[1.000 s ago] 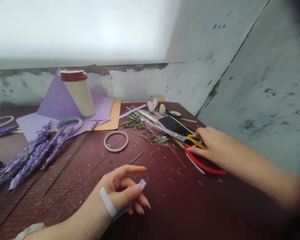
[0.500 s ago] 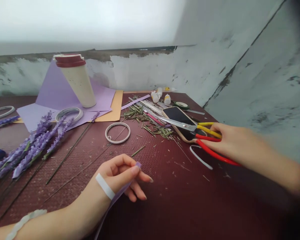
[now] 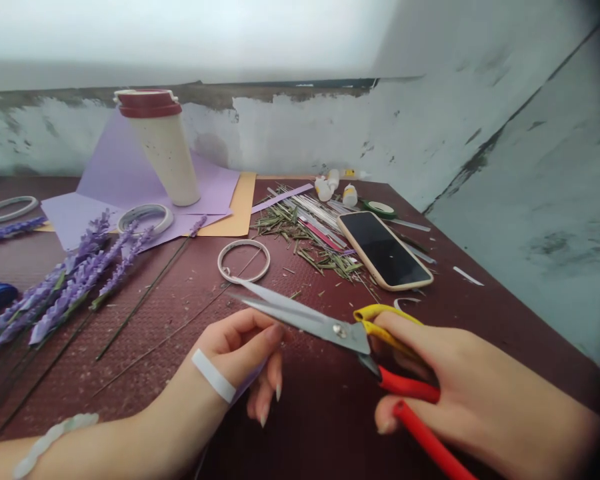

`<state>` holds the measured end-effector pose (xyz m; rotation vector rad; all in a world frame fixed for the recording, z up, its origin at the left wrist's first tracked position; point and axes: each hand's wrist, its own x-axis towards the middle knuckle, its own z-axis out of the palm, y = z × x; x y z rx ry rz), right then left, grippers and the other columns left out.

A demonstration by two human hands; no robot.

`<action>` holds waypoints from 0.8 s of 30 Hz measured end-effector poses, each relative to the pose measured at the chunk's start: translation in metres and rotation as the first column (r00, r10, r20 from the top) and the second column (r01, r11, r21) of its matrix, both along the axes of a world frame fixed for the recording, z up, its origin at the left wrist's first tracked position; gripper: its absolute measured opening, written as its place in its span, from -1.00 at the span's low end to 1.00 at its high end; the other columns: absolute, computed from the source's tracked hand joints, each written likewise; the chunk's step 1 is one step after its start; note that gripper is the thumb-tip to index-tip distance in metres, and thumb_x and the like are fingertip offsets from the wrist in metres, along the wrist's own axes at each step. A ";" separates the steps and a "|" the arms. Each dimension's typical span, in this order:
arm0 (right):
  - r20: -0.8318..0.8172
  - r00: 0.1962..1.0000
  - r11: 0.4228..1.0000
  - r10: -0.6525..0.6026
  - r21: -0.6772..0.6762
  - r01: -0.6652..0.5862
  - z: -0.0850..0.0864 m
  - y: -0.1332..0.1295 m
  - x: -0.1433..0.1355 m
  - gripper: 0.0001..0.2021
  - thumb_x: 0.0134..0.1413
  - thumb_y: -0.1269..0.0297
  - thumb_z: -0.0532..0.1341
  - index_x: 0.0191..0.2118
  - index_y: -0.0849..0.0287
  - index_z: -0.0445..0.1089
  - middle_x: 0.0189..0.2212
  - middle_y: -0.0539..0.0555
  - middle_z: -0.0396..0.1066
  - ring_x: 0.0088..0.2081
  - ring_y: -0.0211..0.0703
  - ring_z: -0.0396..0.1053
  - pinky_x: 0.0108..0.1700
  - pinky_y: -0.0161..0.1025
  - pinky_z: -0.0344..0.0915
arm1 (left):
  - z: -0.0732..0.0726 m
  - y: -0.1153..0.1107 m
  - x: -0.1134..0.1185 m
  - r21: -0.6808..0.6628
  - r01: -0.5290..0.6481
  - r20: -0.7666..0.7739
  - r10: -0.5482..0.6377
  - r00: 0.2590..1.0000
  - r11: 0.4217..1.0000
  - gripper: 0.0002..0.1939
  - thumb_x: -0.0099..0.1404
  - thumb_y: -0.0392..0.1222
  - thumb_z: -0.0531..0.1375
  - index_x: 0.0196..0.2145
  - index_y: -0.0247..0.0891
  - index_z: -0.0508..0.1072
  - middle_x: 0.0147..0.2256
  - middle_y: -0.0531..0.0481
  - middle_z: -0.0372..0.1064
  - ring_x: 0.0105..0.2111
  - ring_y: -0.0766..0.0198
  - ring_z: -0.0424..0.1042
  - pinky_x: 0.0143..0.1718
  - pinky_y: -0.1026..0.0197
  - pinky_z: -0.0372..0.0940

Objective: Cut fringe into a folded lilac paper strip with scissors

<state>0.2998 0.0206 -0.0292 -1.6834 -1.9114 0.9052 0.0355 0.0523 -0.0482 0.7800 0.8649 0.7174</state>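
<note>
Right hand gripping scissors by handles, so blades free, pointing left. Left hand pinching purple strip, probably so it won't slip. Phone farther off, out of way.

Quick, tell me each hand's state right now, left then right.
Left hand: closed, thumb against fingers, holding a purple paper strip.
Right hand: closed around the handles of the scissors, blades slightly apart.

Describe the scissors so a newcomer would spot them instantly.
On the dark red table, find the phone right of centre. Nearer than it, the right hand holds the scissors, blades pointing left. Nothing around them has such a yellow handle paired with a red handle.
</note>
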 end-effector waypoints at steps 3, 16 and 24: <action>-0.003 0.999 0.999 0.036 0.029 -0.036 0.004 0.000 -0.009 -0.64 -0.10 -0.15 0.58 -0.46 -0.06 0.52 -0.62 -0.01 0.52 -0.66 -0.05 0.35 -0.58 -0.12 0.29 | 0.002 -0.002 -0.003 0.004 -0.001 -0.022 0.001 1.000 1.000 -0.59 0.27 -0.01 0.61 -0.39 -0.22 0.50 -0.61 0.14 0.51 -0.71 0.47 0.40 -0.64 0.45 0.24; 0.311 0.947 0.991 0.076 0.078 -0.106 -0.003 -0.001 0.012 -0.64 0.03 -0.06 0.52 -0.10 -0.02 0.66 -0.42 0.00 0.69 -0.46 0.14 0.65 -0.37 -0.04 0.57 | 0.003 -0.003 0.000 0.084 -0.124 -0.058 0.129 0.990 0.989 -0.60 0.17 -0.04 0.65 -0.35 -0.27 0.55 -0.58 0.18 0.46 -0.66 0.51 0.29 -0.57 0.40 0.17; 0.454 0.876 0.888 0.164 0.318 -0.331 -0.011 -0.001 0.015 -0.57 -0.03 -0.02 0.69 -0.18 0.01 0.57 -0.48 -0.08 0.66 -0.59 0.06 0.63 -0.55 -0.15 0.47 | 0.006 -0.008 0.002 0.047 -0.154 -0.027 0.155 0.988 0.987 -0.63 0.17 -0.15 0.65 -0.45 -0.27 0.54 -0.53 0.08 0.60 -0.61 0.43 0.52 -0.55 0.41 0.33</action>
